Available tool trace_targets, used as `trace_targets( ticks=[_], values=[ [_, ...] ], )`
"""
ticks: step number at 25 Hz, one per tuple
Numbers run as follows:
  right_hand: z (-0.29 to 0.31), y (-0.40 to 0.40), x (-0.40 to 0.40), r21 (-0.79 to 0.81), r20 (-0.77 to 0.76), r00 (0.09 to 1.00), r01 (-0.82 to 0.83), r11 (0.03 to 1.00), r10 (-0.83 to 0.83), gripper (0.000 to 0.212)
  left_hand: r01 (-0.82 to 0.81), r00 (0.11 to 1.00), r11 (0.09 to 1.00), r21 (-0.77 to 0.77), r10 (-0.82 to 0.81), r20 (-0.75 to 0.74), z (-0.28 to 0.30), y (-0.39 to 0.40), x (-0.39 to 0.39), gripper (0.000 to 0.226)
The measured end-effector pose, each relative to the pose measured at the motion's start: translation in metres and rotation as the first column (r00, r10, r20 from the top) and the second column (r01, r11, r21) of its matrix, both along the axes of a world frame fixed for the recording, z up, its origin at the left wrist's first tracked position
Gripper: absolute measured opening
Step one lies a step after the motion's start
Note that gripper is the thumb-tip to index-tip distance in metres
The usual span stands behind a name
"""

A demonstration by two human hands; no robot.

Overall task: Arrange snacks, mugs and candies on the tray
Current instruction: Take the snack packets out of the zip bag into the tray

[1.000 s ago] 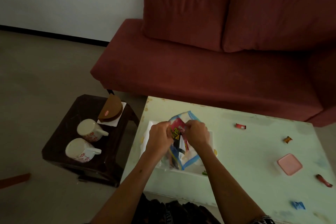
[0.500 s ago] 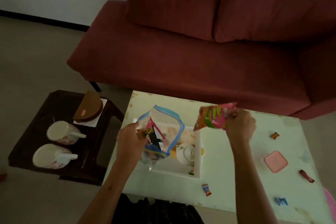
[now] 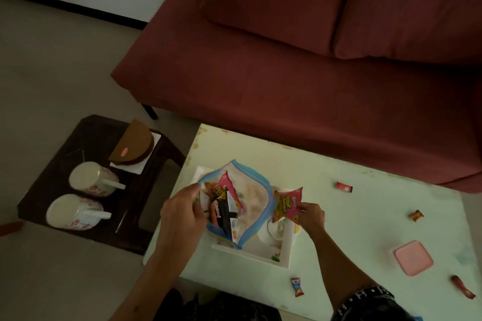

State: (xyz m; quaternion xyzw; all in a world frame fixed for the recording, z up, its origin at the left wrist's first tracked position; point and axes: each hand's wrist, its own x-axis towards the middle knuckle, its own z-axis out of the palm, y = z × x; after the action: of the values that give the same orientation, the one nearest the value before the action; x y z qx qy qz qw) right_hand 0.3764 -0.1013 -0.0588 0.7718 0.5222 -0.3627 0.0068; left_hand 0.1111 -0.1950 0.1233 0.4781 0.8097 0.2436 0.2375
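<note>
since half a second ago right hand (image 3: pixel 310 216) lowers pink snack packet (image 3: pixel 287 206), fingers pinching it, toward tray (image 3: pixel 285 247); left hand (image 3: pixel 182 206) grips bag (image 3: pixel 242 206) open. lay it flat beside the mug.

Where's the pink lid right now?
The pink lid lies flat on the pale table, near its right edge, to the right of the white tray.

zip bag (image 3: pixel 257 191): clear glossy plastic | sofa (image 3: pixel 300 78): matt cloth | mugs (image 3: pixel 90 180): glazed ceramic
</note>
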Motion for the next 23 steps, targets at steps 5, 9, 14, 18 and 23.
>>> trace_targets(
  ticks=[5, 9, 14, 18, 23],
  values=[
    [0.036, 0.01, 0.007, 0.025, -0.093, 0.963, 0.255, 0.967, -0.252, 0.038, 0.036, 0.999, 0.999, 0.02, -0.037, 0.022, -0.002, 0.002, 0.012, 0.037],
    [0.118, -0.024, -0.049, 0.467, -0.372, 0.92, 0.301, 0.831, -0.125, 0.026, 0.051, 0.997, 0.997, 0.05, -0.054, 0.058, 0.0, 0.005, 0.028, 0.031],
    [0.13, -0.057, -0.119, 0.085, 0.064, 0.958, -0.285, 0.955, 0.28, 0.046, 0.097, 0.991, 0.992, 0.084, -0.104, 0.079, 0.003, 0.005, 0.044, 0.035],
    [0.13, -0.051, -0.118, 0.051, 0.137, 0.952, -0.284, 0.957, 0.275, 0.024, 0.138, 0.989, 0.983, 0.117, -0.144, 0.044, 0.004, 0.001, 0.045, 0.033],
    [0.213, -0.048, -0.065, 0.373, -0.08, 0.99, -0.076, 0.925, 0.113, 0.01, 0.114, 0.993, 0.992, 0.063, -0.115, 0.018, 0.003, 0.004, 0.038, 0.028]
  ],
)
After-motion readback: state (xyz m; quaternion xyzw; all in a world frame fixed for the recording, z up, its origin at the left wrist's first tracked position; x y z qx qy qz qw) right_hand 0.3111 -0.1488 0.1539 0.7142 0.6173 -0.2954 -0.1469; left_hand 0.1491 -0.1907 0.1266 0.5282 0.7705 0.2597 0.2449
